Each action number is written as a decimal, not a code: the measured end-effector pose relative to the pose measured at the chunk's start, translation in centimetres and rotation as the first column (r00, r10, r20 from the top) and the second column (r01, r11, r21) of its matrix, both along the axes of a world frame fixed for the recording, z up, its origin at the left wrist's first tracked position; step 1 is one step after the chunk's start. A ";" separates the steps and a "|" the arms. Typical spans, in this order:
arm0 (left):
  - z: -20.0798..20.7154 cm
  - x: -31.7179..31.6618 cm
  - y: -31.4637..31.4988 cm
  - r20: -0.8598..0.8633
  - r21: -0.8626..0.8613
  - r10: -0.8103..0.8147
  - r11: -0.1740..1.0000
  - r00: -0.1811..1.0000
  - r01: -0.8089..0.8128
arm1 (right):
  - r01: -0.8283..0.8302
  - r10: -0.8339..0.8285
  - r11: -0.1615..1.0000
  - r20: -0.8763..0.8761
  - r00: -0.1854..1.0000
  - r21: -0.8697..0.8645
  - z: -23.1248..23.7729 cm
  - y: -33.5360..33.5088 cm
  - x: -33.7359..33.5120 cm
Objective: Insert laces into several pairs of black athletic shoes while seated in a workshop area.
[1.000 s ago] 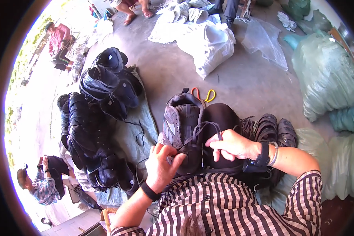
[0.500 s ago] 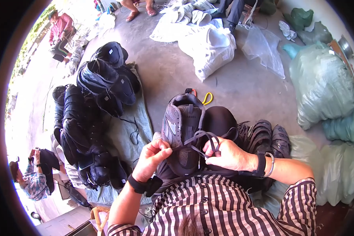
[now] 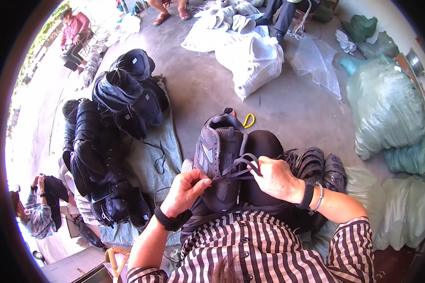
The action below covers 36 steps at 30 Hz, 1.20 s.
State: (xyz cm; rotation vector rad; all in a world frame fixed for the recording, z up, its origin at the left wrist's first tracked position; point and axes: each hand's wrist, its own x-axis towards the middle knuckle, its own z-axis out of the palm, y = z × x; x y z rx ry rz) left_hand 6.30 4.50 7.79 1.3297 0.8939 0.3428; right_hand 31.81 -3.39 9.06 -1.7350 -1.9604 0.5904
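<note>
A dark grey shoe upper [image 3: 220, 192] lies before me at my knees, its toe pointing toward me. Dark shoelace [image 3: 241, 163] loops lie across its lower eyelets. Beside the shoe's left edge, my left hand [image 3: 183, 189] is closed, thumb against forefinger; the lace seems to run into its pinch. My right hand [image 3: 279, 178], to the right of the shoe, is closed on the loose loops of the lace. What lies inside its curled fingers is partly hidden. A yellow loop [image 3: 249, 120] sticks out beyond the shoe's heel.
Stacked black shoe uppers [image 3: 106, 162] lie on a pale sheet [image 3: 151, 177] at left. More nested uppers [image 3: 312, 162] sit by my right forearm. A white sack [image 3: 252, 63] is ahead; greenish plastic bags [image 3: 387, 101] stand at right. Other people sit around the edges.
My right hand has turned, its back now facing up more, and shifted slightly right and up with the lace. My left hand has moved slightly right, closer against the shoe.
</note>
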 end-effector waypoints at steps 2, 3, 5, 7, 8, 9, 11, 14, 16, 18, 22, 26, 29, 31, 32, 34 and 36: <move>-0.4 -0.2 0.1 -0.052 0.449 -0.031 0.892 0.998 0.051 | -0.011 0.011 1.000 0.037 0.999 -0.015 0.3 -0.1 0.0; -0.3 -0.2 0.1 -0.048 0.451 -0.032 0.891 0.998 0.051 | -0.010 0.010 1.000 0.041 0.999 -0.013 0.0 -0.2 0.1; 0.0 -0.2 -0.1 -0.113 0.502 -0.010 0.863 0.994 0.065 | 0.018 -0.039 0.996 -0.245 0.969 -0.088 -0.6 -0.3 0.1; 0.0 -0.1 -0.1 -0.139 0.502 -0.014 0.861 0.990 0.083 | -0.006 -0.293 0.871 -0.529 0.796 -0.492 1.0 -0.5 0.5; 0.0 -0.1 -0.2 -0.166 0.501 -0.029 0.858 0.986 0.110 | -0.050 -0.362 0.812 -0.568 0.739 -0.582 1.4 -0.2 0.9; 0.1 -0.1 -0.2 -0.165 0.503 -0.026 0.858 0.986 0.107 | -0.103 -0.434 0.744 -0.594 0.677 -0.660 1.6 0.0 1.1; 0.3 0.0 -0.2 -0.176 0.502 0.036 0.863 0.984 0.058 | -0.110 -0.422 0.721 -0.561 0.712 -0.684 2.1 0.0 0.8; 0.7 0.0 0.1 -0.205 0.538 -0.031 0.832 0.978 0.139 | -0.131 -0.330 0.750 -0.538 0.776 -0.649 1.9 -0.3 0.2; 0.4 -0.3 0.4 -0.214 0.583 -0.035 0.798 0.976 0.156 | -0.148 -0.301 0.761 -0.546 0.782 -0.632 1.3 -0.8 0.4; 0.4 -0.3 0.5 -0.222 0.624 -0.037 0.762 0.974 0.172 | -0.133 -0.048 0.928 -0.466 0.884 -0.349 0.6 -1.7 0.7; 0.8 0.3 0.0 -0.308 0.697 0.020 0.685 0.951 0.212 | -0.212 0.186 0.959 -0.143 0.972 -0.190 0.5 -3.1 0.7; -0.5 0.6 -0.9 -0.215 0.760 0.269 0.650 0.939 -0.012 | -0.084 0.028 0.971 -0.241 0.970 -0.225 2.1 -2.6 0.8; -1.9 0.6 -2.4 -0.007 0.639 0.324 0.729 0.946 -0.245 | -0.221 -0.252 0.771 -0.604 0.756 -0.598 4.7 -0.3 2.7; -1.5 0.4 -3.3 -0.166 0.664 0.230 0.745 0.959 -0.064 | -0.345 -0.209 0.691 -0.633 0.746 -0.635 5.8 1.6 4.1; -1.2 0.9 -3.5 -0.234 0.686 0.218 0.728 0.947 0.002 | -0.334 -0.217 0.740 -0.677 0.704 -0.584 5.7 2.4 4.5; -1.0 1.3 -3.5 -0.303 0.704 0.214 0.707 0.929 0.067 | -0.317 -0.262 0.801 -0.773 0.578 -0.508 5.3 4.4 5.2; -1.9 1.1 -3.3 -0.343 0.690 0.159 0.712 0.926 0.134 | -0.249 -0.426 0.783 -0.783 0.453 -0.570 5.2 6.8 5.1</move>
